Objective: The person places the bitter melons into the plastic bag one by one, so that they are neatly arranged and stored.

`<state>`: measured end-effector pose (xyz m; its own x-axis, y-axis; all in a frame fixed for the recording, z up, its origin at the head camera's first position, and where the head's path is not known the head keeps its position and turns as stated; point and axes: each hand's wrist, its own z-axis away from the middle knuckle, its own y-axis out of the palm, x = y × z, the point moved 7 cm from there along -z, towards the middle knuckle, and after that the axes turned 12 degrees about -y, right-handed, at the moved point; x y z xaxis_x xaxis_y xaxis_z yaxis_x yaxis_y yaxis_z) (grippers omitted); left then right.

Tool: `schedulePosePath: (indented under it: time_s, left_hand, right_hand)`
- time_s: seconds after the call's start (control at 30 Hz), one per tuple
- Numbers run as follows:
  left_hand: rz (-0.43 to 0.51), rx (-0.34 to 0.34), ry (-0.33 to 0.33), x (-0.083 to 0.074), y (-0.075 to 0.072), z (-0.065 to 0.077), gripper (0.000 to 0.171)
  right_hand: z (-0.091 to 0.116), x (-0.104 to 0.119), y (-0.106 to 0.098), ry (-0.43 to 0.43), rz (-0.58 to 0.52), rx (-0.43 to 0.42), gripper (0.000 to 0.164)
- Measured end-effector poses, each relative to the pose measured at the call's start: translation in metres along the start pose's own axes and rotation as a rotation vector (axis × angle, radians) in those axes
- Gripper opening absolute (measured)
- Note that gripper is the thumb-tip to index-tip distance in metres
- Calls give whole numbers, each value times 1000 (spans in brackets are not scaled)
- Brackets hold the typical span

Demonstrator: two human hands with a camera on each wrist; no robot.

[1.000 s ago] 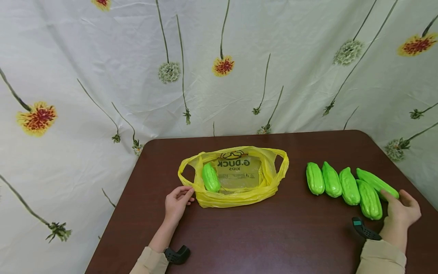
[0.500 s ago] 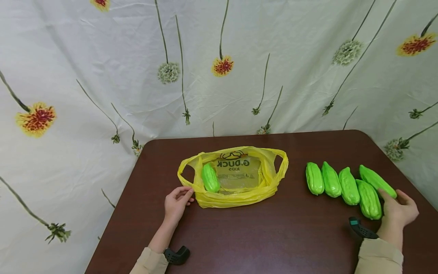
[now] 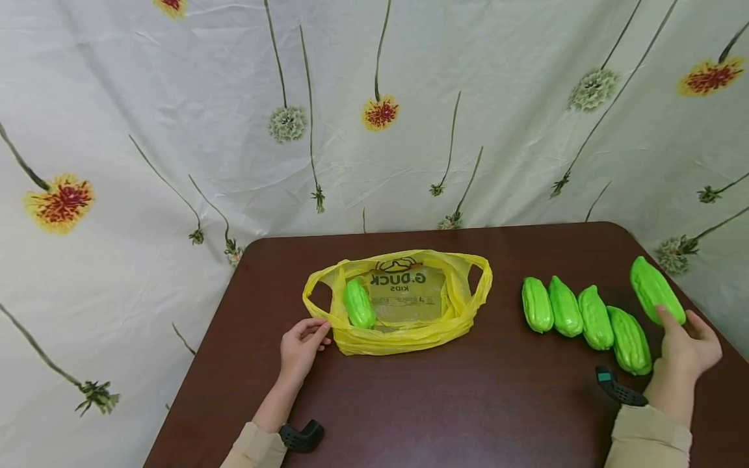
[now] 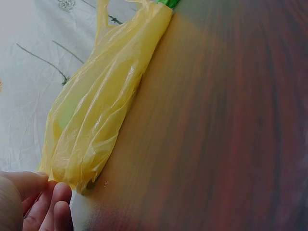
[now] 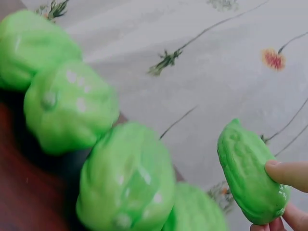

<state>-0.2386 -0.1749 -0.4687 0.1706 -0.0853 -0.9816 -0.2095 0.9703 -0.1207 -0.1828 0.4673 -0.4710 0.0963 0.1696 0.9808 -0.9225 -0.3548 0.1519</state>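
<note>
A yellow plastic bag (image 3: 404, 339) stands open-mouthed on the table, with one bright green bitter melon (image 3: 359, 304) inside at its left. My left hand (image 3: 301, 348) pinches the bag's near-left edge between thumb and fingers, also visible in the left wrist view. At the far right, my right hand (image 3: 686, 348) holds another bitter melon (image 3: 657, 290) by its near end. In the right wrist view this bitter melon (image 5: 250, 175) is tilted, thumb on one side and fingers beneath, apart from the others. Several more bitter melons (image 3: 595, 318) lie in a slanting row left of that hand.
The dark brown table (image 3: 456, 403) has rounded back corners. Behind it hangs a white cloth (image 3: 234, 84) printed with flowers. Lettering shows on the bag's inner back wall, and its two handles stick out left and right.
My right hand has taken hold of the rightmost bitter melon and lifted it up, away from the row. My left hand and the bag have stayed in place.
</note>
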Motion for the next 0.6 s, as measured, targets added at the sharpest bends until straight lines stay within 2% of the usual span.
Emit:
schedulePosePath:
  time_s: [0.1, 0.2, 0.3, 0.43, 0.6]
  left_hand:
    - [-3, 0, 1, 0, 0, 0, 22]
    - [-7, -3, 6, 0, 0, 0, 20]
    - [2, -3, -3, 8, 0, -6, 19]
    - [12, -4, -5, 21, -2, -15, 23]
    - [4, -20, 29, 23, -2, -16, 25]
  right_hand:
    - [1, 5, 5, 22, -39, 10, 52]
    - [5, 11, 11, 55, -136, 43, 53]
    - [14, 21, 17, 50, -210, 94, 53]
    - [27, 32, 24, 6, -205, 123, 47]
    - [42, 43, 32, -41, -176, 154, 42]
